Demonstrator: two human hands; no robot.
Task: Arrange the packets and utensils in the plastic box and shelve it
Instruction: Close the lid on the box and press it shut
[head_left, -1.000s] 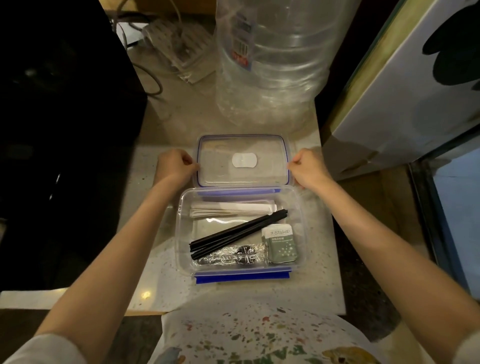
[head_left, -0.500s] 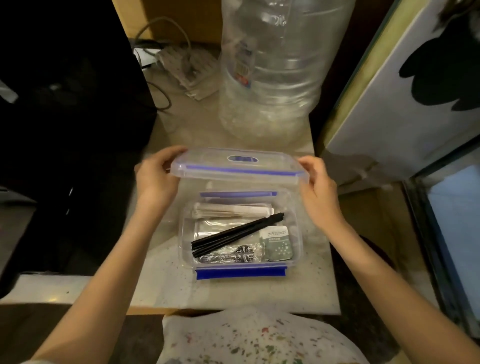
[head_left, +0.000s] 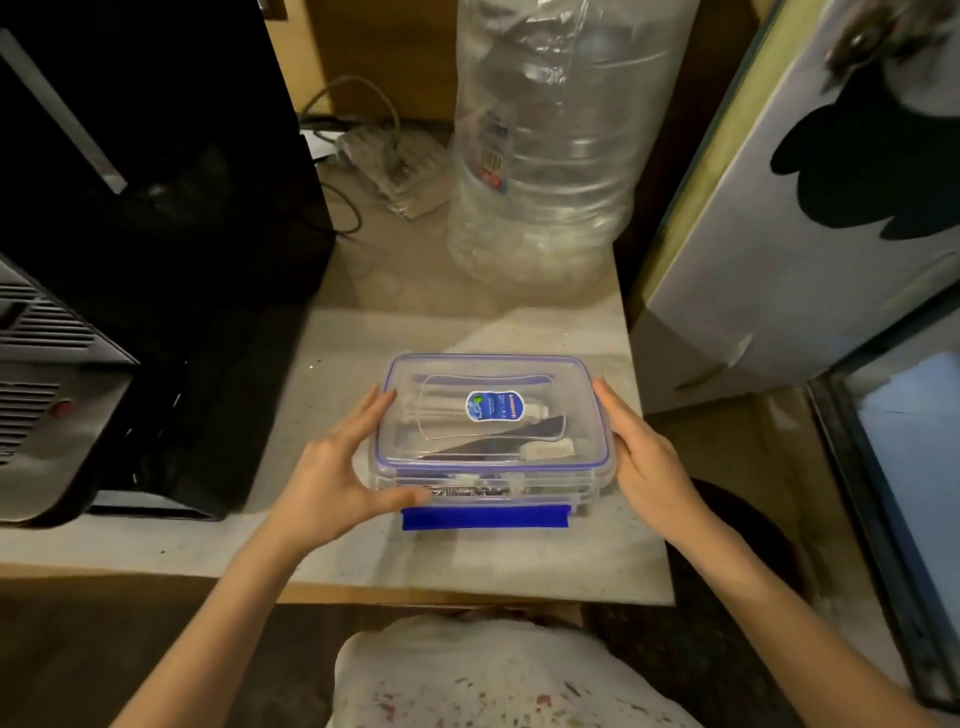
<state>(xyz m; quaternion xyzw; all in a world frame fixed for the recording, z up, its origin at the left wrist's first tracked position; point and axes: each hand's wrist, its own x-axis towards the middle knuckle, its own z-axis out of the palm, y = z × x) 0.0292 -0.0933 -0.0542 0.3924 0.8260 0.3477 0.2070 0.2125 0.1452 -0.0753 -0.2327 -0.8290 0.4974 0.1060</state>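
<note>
One clear plastic box (head_left: 493, 483) sits on the pale speckled counter (head_left: 363, 551), near its front edge and a little right of centre, with one clear lid (head_left: 493, 415) laid on top of it. The lid has a blue seal line round its rim and one blue oval sticker (head_left: 494, 406) in the middle. One blue latch flap (head_left: 485, 518) sticks out flat from the near side of the box onto the counter, not folded up over the lid. Two bare hands flank the box. The left hand (head_left: 332, 467) lies against the left side, its fingers (head_left: 371, 415) spread loosely and stretched along the lid's left edge, its thumb (head_left: 402, 499) pressed on the near left corner of the box. The right hand (head_left: 647, 462) rests flat against the right side with its fingers held together and nearly straight; neither hand is curled round anything, both only press on the box's sides. Through the lid the contents show dimly: dark sticks (head_left: 519, 434) lying slantwise, a pale packet (head_left: 545, 449) by the right end, and something foil-wrapped (head_left: 467, 491) along the front wall; how many of each there are cannot be told through the plastic. Behind the box stands one large clear water bottle (head_left: 545, 156), well apart from it. One dark appliance (head_left: 130, 208) fills the left side of the counter, and one white panel with a black shape (head_left: 805, 208) leans at the right. A power strip (head_left: 395, 166) with cables lies at the back beside the bottle.
</note>
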